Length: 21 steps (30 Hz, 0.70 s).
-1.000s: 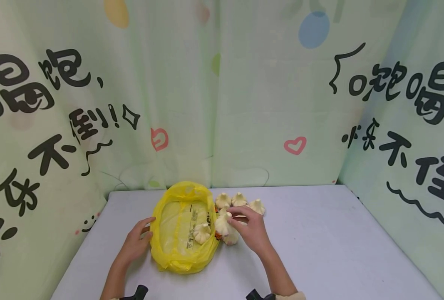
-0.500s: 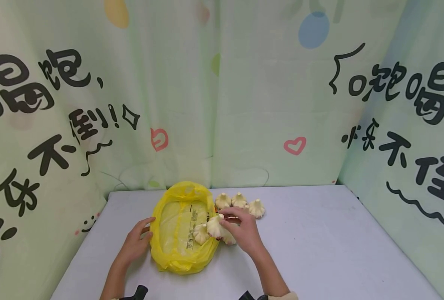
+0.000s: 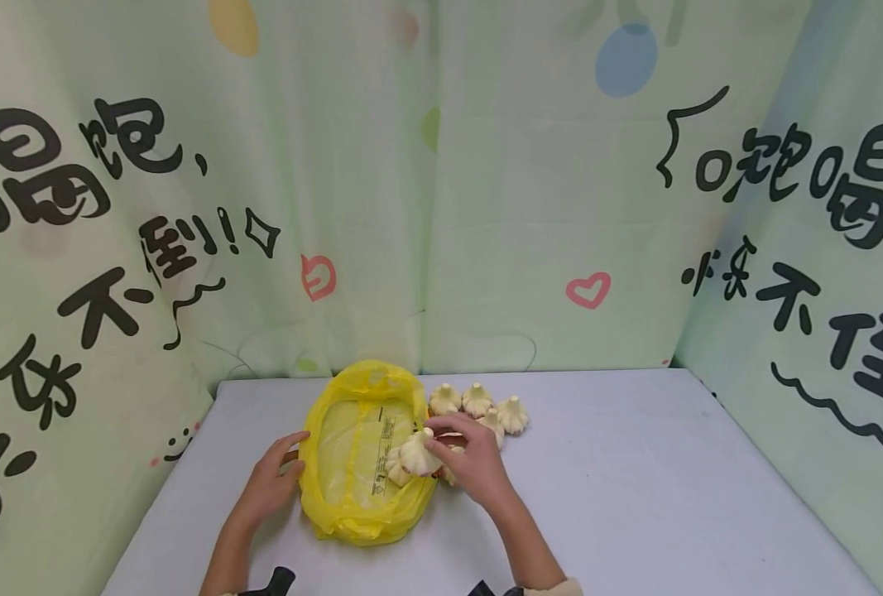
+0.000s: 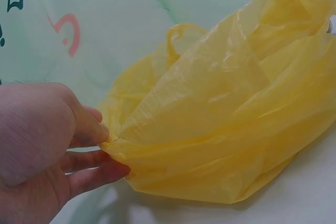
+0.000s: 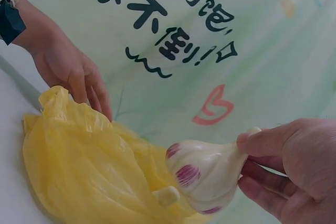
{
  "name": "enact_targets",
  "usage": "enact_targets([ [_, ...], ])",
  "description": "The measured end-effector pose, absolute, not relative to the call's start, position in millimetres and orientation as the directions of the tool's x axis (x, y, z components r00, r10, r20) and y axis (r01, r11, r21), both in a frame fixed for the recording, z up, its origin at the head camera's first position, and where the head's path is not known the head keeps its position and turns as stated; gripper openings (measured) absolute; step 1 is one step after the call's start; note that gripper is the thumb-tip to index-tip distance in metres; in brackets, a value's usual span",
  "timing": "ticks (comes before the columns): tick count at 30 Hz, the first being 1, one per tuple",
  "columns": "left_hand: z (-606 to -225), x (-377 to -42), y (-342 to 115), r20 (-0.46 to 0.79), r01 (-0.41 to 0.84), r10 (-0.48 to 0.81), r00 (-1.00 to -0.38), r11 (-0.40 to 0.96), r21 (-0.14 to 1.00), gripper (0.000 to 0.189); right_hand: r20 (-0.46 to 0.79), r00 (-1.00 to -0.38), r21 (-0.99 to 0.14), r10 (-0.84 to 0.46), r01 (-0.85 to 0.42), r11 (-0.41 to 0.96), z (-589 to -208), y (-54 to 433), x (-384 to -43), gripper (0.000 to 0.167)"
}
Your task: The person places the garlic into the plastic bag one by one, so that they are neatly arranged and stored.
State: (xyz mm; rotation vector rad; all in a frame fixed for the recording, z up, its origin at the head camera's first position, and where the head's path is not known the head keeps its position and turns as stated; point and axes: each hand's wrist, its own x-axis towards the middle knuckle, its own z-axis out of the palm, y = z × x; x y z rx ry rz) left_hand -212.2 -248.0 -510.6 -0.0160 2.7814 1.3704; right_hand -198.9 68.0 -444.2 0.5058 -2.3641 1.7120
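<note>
Loading, seemingly: the left hand [image 3: 273, 476] pinches the bag [image 3: 355, 530], the right hand [image 3: 474, 463] a garlic bulb [image 3: 416, 455] over its right rim, calling for lowering.

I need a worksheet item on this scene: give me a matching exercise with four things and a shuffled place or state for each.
1. left hand
2. yellow bag
3. blue oval
4. right hand

A. on the back curtain
B. pinching a garlic bulb
C. gripping the bag's edge
D. open on the table

Pairs: 1-C, 2-D, 3-A, 4-B
</note>
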Motion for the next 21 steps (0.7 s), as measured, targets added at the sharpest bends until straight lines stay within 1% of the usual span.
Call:
enact_targets([
  [10, -511.4, -213.8, -250.1, -0.037, -0.024, 0.009, -0.999, 0.597, 0.802, 0.049, 0.346, -0.914, -0.871, -0.211, -0.397, 0.291, -448.8, 58.4, -199.6, 0.021],
  [16, -513.3, -216.1, -251.4, -0.009, 0.005, 0.02, -1.0, 0.591, 0.806, 0.049, 0.342, -0.907, -0.874, -0.248, -0.404, 0.272, -451.5, 52.1, -199.2, 0.023],
  [21, -512.6, -216.3, -251.5, -0.018, -0.008, 0.011, -1.0, 0.582, 0.813, 0.049, 0.35, -0.897, -0.872, -0.272, -0.418, 0.256, -453.4, 46.7, -199.9, 0.022],
])
